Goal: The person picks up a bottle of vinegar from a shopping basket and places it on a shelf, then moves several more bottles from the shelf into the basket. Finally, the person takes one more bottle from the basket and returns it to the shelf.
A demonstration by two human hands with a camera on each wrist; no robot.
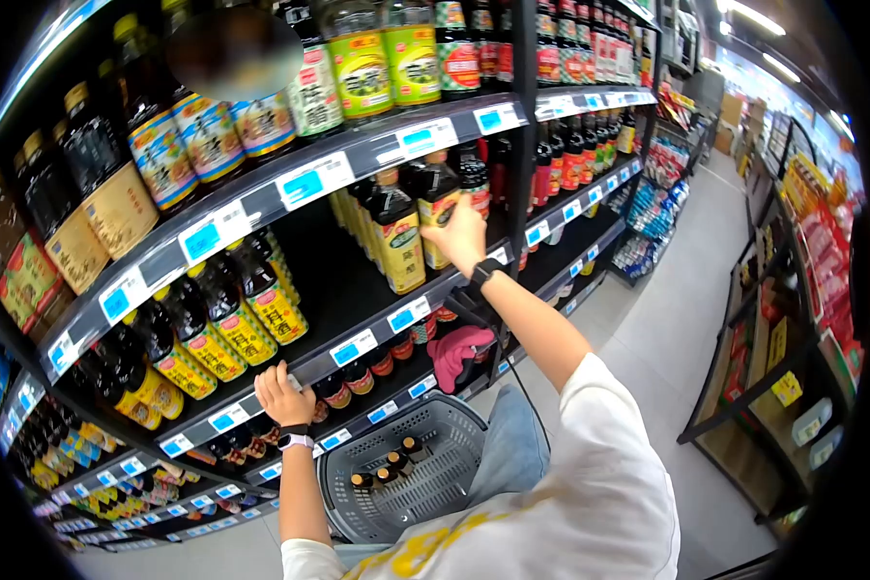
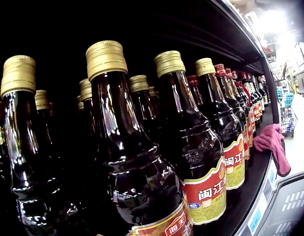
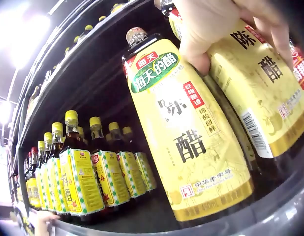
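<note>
My right hand (image 1: 459,235) grips a vinegar bottle (image 3: 267,93) with a yellow label on the middle shelf, thumb on its near side and fingers around the far side. Just left of it stands a matching vinegar bottle (image 1: 398,242), upright at the front of a row. My left hand (image 1: 285,394) rests on the front edge (image 1: 333,355) of that shelf, farther left, holding no bottle. Near it are yellow-labelled cooking wine bottles (image 1: 266,295). The left wrist view looks into the shelf below, at dark bottles (image 2: 206,191) with gold caps.
Below the shelves sits a grey shopping basket (image 1: 435,411) with several capped bottles (image 1: 387,474) inside. A pink cloth (image 1: 457,358) hangs at the lower shelf's edge. Price tags (image 1: 408,314) line the shelf fronts. An aisle (image 1: 681,232) runs along the right, with another rack (image 1: 744,387) beyond it.
</note>
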